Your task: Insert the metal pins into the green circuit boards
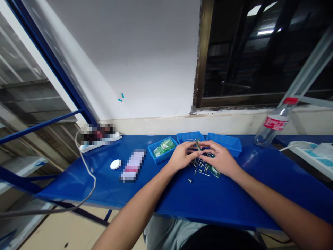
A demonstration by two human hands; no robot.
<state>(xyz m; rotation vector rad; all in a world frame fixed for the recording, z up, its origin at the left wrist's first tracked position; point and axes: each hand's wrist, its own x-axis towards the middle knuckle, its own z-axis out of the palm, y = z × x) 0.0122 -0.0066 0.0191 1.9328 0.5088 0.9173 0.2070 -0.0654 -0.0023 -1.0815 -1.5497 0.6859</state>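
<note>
My left hand [182, 156] and my right hand [221, 158] meet above the table, fingertips closed around a small clear-and-green plastic bag [197, 143]. What is inside the bag is too small to make out. Loose screws [200, 164] and thin metal pins lie in a pile right under my hands, partly hidden by the fingers. One screw [190, 180] lies apart, closer to me. Beside my right palm another green-printed bag [214, 172] rests on the table. To the left, a blue bin [166, 157] holds several similar filled bags.
Behind my hands stand a second blue bin [188, 134] with thin metal parts and a third blue bin [229, 142]. A red-capped bottle [273, 123] stands at right. Left are a white round object [114, 164], a blurred-out rectangle [133, 165] and a cable [91, 173].
</note>
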